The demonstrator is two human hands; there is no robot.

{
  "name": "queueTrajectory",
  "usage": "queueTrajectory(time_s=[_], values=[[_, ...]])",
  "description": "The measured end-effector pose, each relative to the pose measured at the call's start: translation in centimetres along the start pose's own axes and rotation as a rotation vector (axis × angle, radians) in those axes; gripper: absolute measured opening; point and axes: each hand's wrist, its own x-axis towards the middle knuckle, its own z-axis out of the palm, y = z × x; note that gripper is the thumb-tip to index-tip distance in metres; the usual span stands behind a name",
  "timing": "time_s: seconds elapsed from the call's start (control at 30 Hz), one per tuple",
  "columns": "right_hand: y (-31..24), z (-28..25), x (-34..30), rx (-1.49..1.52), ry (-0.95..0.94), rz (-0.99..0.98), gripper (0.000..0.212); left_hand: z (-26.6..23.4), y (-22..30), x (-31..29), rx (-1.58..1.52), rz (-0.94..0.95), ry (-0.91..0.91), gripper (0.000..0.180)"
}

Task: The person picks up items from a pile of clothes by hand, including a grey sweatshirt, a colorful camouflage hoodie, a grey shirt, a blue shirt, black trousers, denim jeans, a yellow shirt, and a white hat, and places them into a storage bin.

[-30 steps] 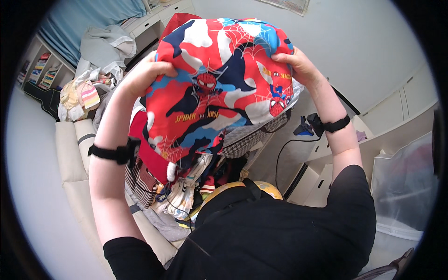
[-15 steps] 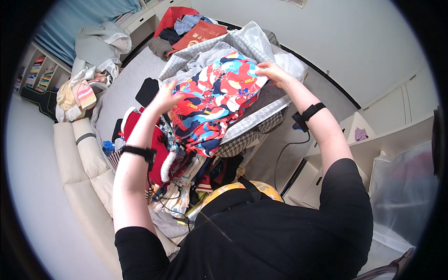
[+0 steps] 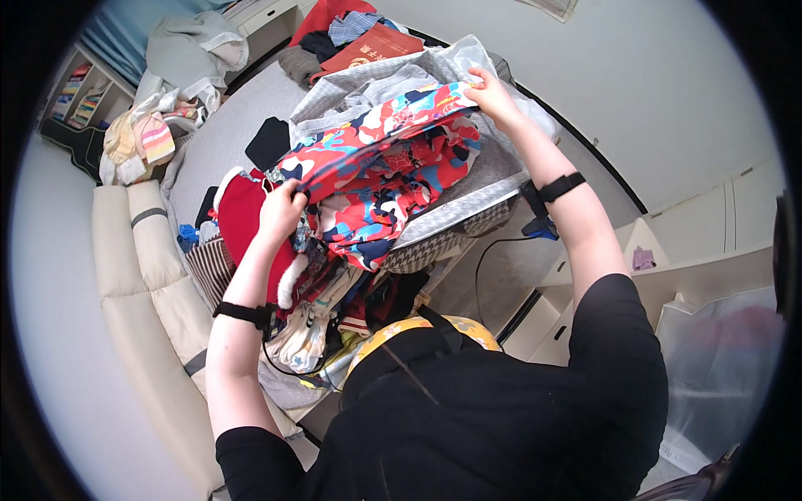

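Observation:
A red, blue and white cartoon-print garment (image 3: 355,219) is stretched between my two hands, its far edge lifted and folded back over the rest. My left hand (image 3: 282,214) is closed on its left corner, beside a red garment with white fluffy trim (image 3: 246,219). Closed on the other end is my right hand (image 3: 493,93), farther off to the right. Beneath the printed garment stands a fabric storage box (image 3: 455,219) with a pale rim and houndstooth side. Grey clothing (image 3: 376,93) shows inside it, behind the garment.
Mixed clothes (image 3: 313,330) are piled at the bed's near side. A cream padded headboard (image 3: 146,288) is at left. More clothes (image 3: 129,154) lie beyond it. A red bag (image 3: 376,52) is at the far end. White drawers (image 3: 543,330) stand right; a cable (image 3: 484,267) hangs from my right forearm.
The garment's far edge has been raised and folded toward me. My left hand moved nearer and closed on its corner; my right hand moved slightly farther away and up.

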Motion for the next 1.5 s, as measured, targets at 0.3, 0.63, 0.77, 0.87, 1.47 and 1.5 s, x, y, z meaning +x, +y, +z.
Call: queueTrajectory(time_s=[0.3, 0.63, 0.77, 0.87, 1.47, 1.5], values=[[-3.2, 9.2, -12.1, -0.820, -0.462, -1.008, 0.048, 0.6, -0.5, 3.7, -0.193, -0.107, 0.033, 0.027], [0.2, 9.1, -13.3, -1.159, -0.747, -0.883, 0.057, -1.1, 1.9, 3.2, -0.012, 0.008, 0.072, 0.022], [-0.9, 12.1, -14.2, -1.013, -0.613, -1.213, 0.024, -1.4, 1.0, 8.1, -0.255, -0.149, 0.144, 0.027], [-0.4, 13.6, -16.0, -0.863, -0.605, -1.265, 0.025, -0.5, 0.1, 9.0, -0.341, -0.153, 0.104, 0.027], [-8.2, 12.6, -10.0, 0.370, -0.628, 0.188, 0.034, -0.1, 10.0, -2.2, -0.117, 0.650, 0.009, 0.091], [-9.2, 12.7, -10.2, 0.307, -0.585, 0.175, 0.030, -0.6, 11.1, -2.0, 0.018, 0.724, 0.032, 0.074]])
